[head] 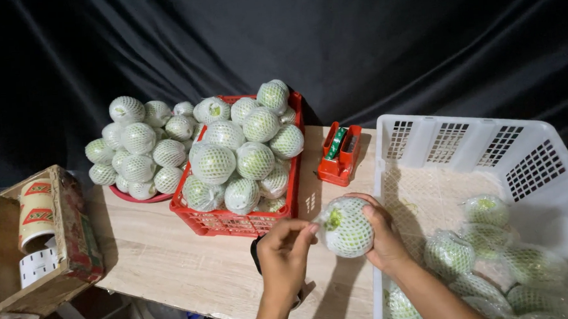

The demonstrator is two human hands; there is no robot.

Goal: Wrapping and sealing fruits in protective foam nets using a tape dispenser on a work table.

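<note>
My right hand (384,237) holds a green fruit wrapped in white foam net (346,229) over the front of the wooden table (172,256). My left hand (284,255) pinches the left side of that same fruit with its fingertips. A red crate (235,221) heaped with netted fruit stands just behind my left hand. To the right, a white plastic crate (464,145) holds several fruits sealed in clear wrap.
A red bowl (142,198) piled with netted fruit sits left of the red crate. A red tape dispenser (339,154) stands between the crates. A wooden box (33,247) with label rolls is at the far left. Black cloth hangs behind.
</note>
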